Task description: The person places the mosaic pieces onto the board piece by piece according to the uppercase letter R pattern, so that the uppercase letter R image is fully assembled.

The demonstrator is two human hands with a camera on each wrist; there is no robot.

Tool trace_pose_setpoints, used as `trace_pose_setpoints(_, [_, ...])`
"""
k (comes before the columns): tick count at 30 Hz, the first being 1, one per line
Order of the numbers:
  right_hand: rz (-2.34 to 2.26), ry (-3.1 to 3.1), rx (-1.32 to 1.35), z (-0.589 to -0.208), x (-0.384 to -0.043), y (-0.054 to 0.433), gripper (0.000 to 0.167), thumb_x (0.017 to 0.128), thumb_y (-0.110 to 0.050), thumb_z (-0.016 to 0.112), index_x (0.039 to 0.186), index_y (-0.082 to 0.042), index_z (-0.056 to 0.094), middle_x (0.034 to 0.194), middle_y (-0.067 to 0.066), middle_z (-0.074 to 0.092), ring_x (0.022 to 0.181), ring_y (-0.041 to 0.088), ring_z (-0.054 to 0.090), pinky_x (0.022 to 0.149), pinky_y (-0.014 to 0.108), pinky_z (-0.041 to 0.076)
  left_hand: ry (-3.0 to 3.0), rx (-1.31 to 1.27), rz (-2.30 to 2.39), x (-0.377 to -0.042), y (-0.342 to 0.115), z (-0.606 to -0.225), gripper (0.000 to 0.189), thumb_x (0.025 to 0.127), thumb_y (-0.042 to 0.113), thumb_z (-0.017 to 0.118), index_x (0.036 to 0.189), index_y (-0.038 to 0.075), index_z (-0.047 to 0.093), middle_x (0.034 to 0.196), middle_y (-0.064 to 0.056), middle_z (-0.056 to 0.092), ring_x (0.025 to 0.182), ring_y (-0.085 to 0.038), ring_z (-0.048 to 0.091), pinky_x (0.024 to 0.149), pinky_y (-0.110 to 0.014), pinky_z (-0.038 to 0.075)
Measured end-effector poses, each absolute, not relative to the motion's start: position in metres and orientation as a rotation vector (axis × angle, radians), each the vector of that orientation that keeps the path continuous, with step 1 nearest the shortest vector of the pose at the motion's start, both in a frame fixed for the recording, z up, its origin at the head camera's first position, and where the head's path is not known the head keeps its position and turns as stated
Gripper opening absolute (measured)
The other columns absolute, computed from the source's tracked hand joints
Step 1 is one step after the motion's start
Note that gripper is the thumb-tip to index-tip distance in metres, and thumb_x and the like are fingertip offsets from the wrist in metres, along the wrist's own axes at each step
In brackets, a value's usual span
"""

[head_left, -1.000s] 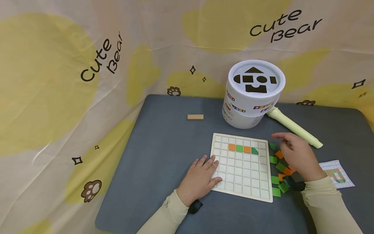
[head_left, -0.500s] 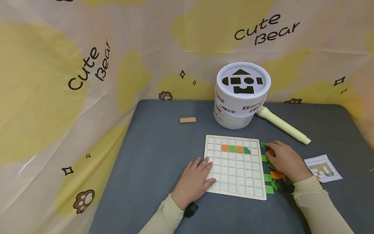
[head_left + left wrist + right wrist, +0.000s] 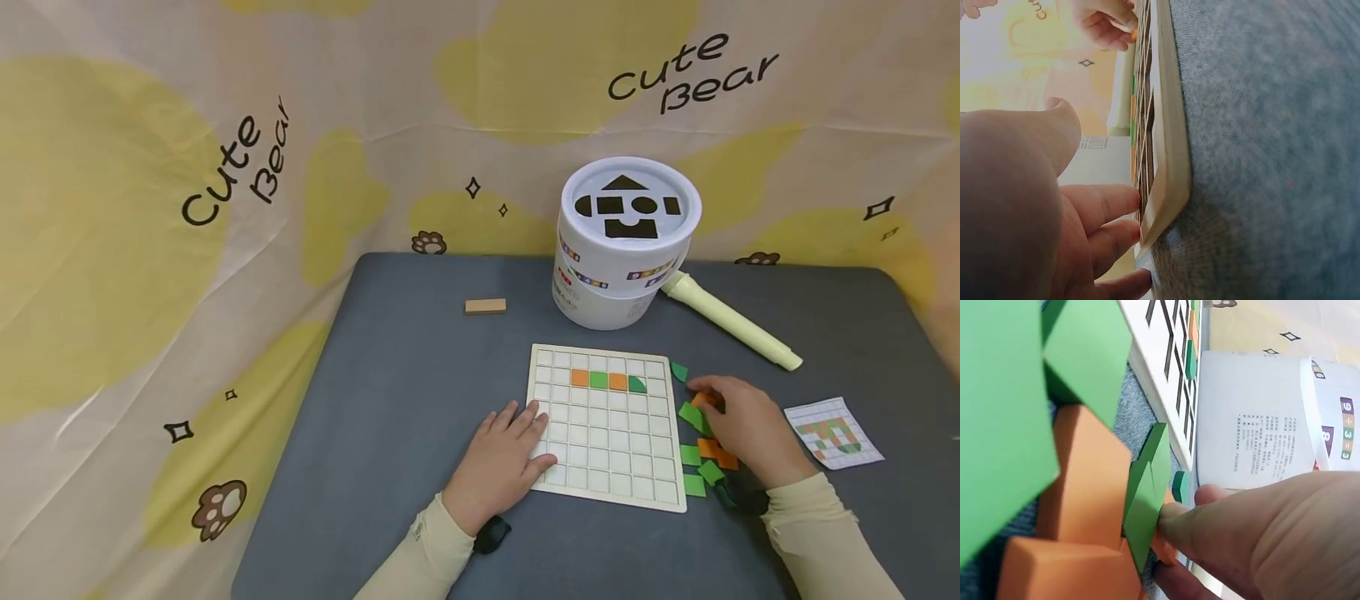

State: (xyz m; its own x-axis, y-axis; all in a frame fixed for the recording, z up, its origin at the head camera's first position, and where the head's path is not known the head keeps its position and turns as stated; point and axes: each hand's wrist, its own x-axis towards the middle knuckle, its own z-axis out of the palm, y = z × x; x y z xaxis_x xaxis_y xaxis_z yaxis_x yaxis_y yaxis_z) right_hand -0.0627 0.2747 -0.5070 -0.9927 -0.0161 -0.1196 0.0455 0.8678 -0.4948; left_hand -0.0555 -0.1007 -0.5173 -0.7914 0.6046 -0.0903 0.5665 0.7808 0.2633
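My left hand (image 3: 497,468) lies with fingers spread on the left edge of the pale wooden grid board (image 3: 598,454). In the left wrist view its fingertips (image 3: 1124,201) touch the board's rim. One row on the board has two orange squares, a green square (image 3: 598,381) and a dark green rounded piece (image 3: 637,384). Right of the board, my right hand (image 3: 750,435) pinches an orange tile (image 3: 1165,544) between thumb and fingers, low in the loose heap. Green tiles (image 3: 690,455) and orange tiles (image 3: 717,452) lie around it; a dark green rounded piece (image 3: 679,372) is just beyond the fingertips.
A white bucket (image 3: 609,287) with shape holes in its lid stands behind the board. Its pale yellow handle (image 3: 735,323) slants to the right. A small wooden block (image 3: 485,307) lies to the left. A pattern card (image 3: 835,433) rests right of the right hand.
My right hand has come down from above the heap, and its thumb and fingers now close on an orange tile. The nearby green tiles have shifted. The left hand stays on the board.
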Motion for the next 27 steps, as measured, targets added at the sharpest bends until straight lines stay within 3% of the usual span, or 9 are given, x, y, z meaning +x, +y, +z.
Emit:
trace_pose_setpoints(6, [-0.626,2.981,-0.098,-0.511,-0.059,0.276,0.031,0.095,-0.022,0.082,0.118,-0.001,0.081,0.128,0.029,0.068,0.114,0.051,0.061,0.091,0.069,0.049,2.803,0.940,0.313,-0.056,-0.101,-0.515,0.064,0.112,0.055,0.046,0.161,0.015,0.051,0.170,-0.004,0.039,0.154,-0.033,0.038,0.120,-0.055,0.036])
trace_pose_setpoints(10, [-0.469,3.080,-0.164,-0.509,-0.055,0.274,0.034,0.086,-0.031,0.089,0.109,-0.006,0.085,0.128,0.028,0.067,0.114,0.053,0.058,0.088,0.071,0.047,2.806,0.949,0.297,-0.056,-0.100,-0.514,0.065,0.111,0.056,0.046,0.162,0.016,0.050,0.170,-0.003,0.039,0.154,-0.033,0.039,0.120,-0.054,0.037])
trace_pose_setpoints(14, [-0.501,3.166,-0.236,-0.502,-0.055,0.264,0.033,0.081,-0.027,0.092,0.106,-0.006,0.085,0.116,0.022,0.073,0.105,0.046,0.062,0.081,0.065,0.051,2.800,0.955,0.290,-0.057,-0.099,-0.514,0.065,0.111,0.057,0.045,0.162,0.016,0.050,0.170,-0.003,0.038,0.154,-0.034,0.039,0.120,-0.054,0.037])
trace_pose_setpoints(19, [-0.634,3.106,-0.448,-0.500,-0.065,0.242,0.029,0.083,-0.020,0.092,0.108,-0.008,0.084,0.103,0.009,0.078,0.093,0.032,0.065,0.076,0.053,0.055,2.807,0.949,0.275,-0.057,-0.100,-0.514,0.066,0.111,0.058,0.045,0.161,0.016,0.051,0.170,-0.003,0.039,0.154,-0.033,0.039,0.120,-0.054,0.037])
trace_pose_setpoints(24, [-0.581,3.085,-0.629,-0.508,-0.075,0.227,0.013,0.084,-0.011,0.092,0.096,-0.012,0.086,0.102,0.004,0.078,0.096,0.028,0.069,0.085,0.050,0.057,2.810,0.944,0.267,-0.057,-0.100,-0.515,0.066,0.111,0.059,0.045,0.161,0.016,0.052,0.169,-0.003,0.040,0.154,-0.033,0.039,0.120,-0.053,0.037])
trace_pose_setpoints(27, [-0.560,3.092,-0.690,-0.511,-0.077,0.222,0.013,0.083,-0.008,0.092,0.093,-0.014,0.087,0.103,0.004,0.077,0.098,0.028,0.070,0.087,0.051,0.058,2.808,0.935,0.272,-0.056,-0.101,-0.515,0.066,0.111,0.059,0.044,0.161,0.016,0.051,0.170,-0.003,0.039,0.154,-0.033,0.039,0.120,-0.053,0.036])
